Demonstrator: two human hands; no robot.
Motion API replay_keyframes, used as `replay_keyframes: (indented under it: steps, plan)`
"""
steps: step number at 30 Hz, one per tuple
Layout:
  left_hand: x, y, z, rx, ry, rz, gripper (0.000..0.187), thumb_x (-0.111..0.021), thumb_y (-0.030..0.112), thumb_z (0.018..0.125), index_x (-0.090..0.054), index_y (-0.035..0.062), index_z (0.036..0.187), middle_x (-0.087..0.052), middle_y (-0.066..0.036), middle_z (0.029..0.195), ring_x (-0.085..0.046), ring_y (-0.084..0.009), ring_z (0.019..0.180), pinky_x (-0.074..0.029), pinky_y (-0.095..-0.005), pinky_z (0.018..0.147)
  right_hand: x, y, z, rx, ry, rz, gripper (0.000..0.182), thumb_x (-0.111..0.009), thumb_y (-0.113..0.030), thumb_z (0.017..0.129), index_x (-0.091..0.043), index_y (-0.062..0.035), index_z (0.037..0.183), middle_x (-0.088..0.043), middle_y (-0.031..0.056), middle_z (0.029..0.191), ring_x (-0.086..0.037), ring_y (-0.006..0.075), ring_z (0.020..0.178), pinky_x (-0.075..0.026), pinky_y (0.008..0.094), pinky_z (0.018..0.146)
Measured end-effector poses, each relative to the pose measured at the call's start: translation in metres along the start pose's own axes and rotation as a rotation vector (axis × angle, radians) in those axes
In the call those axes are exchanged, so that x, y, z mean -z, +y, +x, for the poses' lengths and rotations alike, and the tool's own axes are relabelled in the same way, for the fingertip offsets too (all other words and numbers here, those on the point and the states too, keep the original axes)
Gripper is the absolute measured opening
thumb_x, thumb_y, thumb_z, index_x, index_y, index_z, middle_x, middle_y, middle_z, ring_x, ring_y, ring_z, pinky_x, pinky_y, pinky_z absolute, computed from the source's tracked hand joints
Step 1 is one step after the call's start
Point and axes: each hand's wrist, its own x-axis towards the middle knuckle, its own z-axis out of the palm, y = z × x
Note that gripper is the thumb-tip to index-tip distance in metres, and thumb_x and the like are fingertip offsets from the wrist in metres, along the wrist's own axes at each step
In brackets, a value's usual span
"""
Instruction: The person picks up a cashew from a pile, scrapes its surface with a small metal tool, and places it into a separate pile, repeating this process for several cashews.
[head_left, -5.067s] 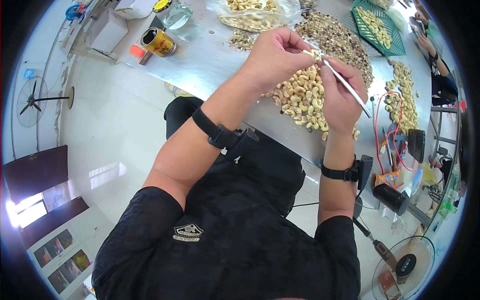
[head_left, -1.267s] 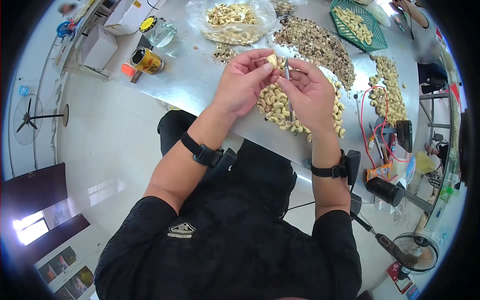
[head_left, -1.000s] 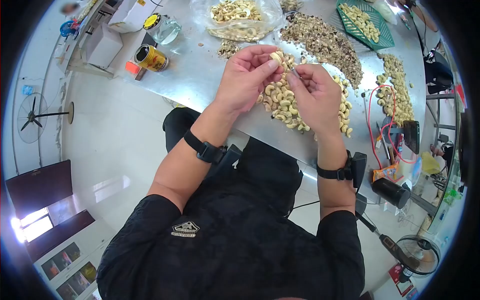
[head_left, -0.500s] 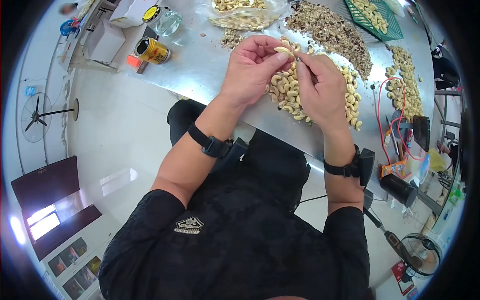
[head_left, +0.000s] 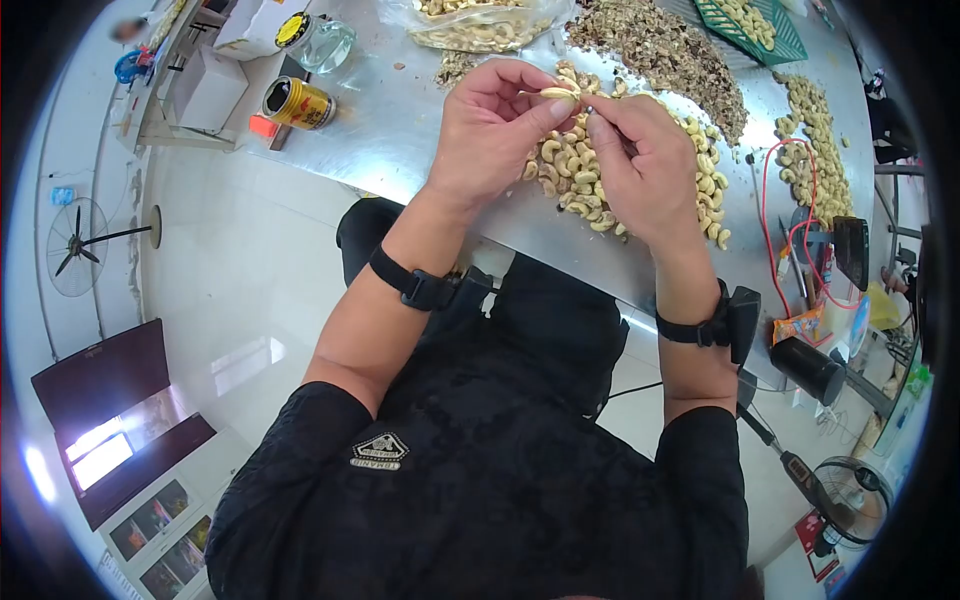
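Observation:
My left hand [head_left: 495, 130] is raised over the metal table and pinches a pale cashew nut [head_left: 558, 93] between thumb and fingers. Close beside it, my right hand [head_left: 645, 160] is closed on a small, thin tool, mostly hidden by the fingers; its metal tip shows near the nut. Whether the tip touches the nut is not clear. Below and around both hands lies a loose pile of cashews [head_left: 572, 170], which continues to the right of my right hand.
Beyond the hands are a heap of brown shell bits [head_left: 665, 50], a plastic bag of cashews [head_left: 480, 30] and a green basket [head_left: 785, 52]. More cashews [head_left: 815, 150] and a red cable [head_left: 765, 210] lie right. A yellow can [head_left: 300, 103] and clear jar [head_left: 325, 48] stand left.
Both hands stay together at the nut, with the fingers shifted slightly and the cashew lying flatter. The whole view has shifted a little.

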Motion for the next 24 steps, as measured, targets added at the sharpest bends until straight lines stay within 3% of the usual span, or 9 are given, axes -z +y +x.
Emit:
replay_keyframes:
  steps: [7,10,19,22,24]
  plan:
    - [-0.0006,-0.0027,0.0030,-0.037,-0.018,-0.018,0.016,-0.070,-0.005,0.091,-0.062,-0.0005,0.104,-0.072,-0.011,0.096,-0.072,-0.0156,0.087,-0.062,-0.0275,0.078,0.0032,0.0002,0.0015,-0.020,0.000,0.044,0.016,-0.067,-0.007,0.090,-0.074,0.0001,0.102,-0.069,0.0137,0.085,-0.066,0.0277,0.075,-0.052,0.0354,0.068]
    - [0.0048,-0.0040,0.0032,-0.021,-0.072,0.010,0.020,-0.063,-0.010,0.093,-0.059,0.0015,0.109,-0.069,-0.015,0.111,-0.071,-0.0228,0.097,-0.063,-0.0347,0.085,0.0027,0.0012,0.0008,-0.047,-0.005,0.064,0.016,-0.067,-0.007,0.090,-0.074,-0.0001,0.103,-0.069,0.0134,0.085,-0.067,0.0270,0.075,-0.052,0.0349,0.068]
    - [0.0053,-0.0041,0.0031,-0.014,-0.072,0.031,0.019,-0.064,-0.010,0.093,-0.059,0.0014,0.108,-0.068,-0.014,0.111,-0.071,-0.0228,0.098,-0.062,-0.0348,0.084,0.0029,0.0021,0.0006,-0.023,-0.008,0.063,0.016,-0.068,-0.008,0.090,-0.074,-0.0001,0.103,-0.069,0.0131,0.084,-0.067,0.0262,0.075,-0.052,0.0344,0.068]
    - [-0.0018,-0.0012,0.0021,-0.026,-0.008,-0.005,0.016,-0.070,-0.005,0.090,-0.061,0.0003,0.102,-0.071,-0.009,0.099,-0.071,-0.0151,0.089,-0.062,-0.0276,0.080,0.0028,0.0004,0.0001,-0.046,-0.011,0.077,0.017,-0.068,-0.008,0.090,-0.074,0.0000,0.103,-0.068,0.0134,0.084,-0.066,0.0261,0.074,-0.051,0.0343,0.068]
    - [-0.0010,-0.0019,0.0026,-0.031,-0.010,0.004,0.016,-0.070,-0.005,0.090,-0.061,0.0005,0.102,-0.071,-0.009,0.099,-0.071,-0.0149,0.090,-0.062,-0.0274,0.080,0.0017,-0.0012,-0.0001,-0.068,-0.005,0.094,0.017,-0.068,-0.007,0.090,-0.074,0.0000,0.103,-0.068,0.0136,0.084,-0.066,0.0261,0.074,-0.051,0.0341,0.067]
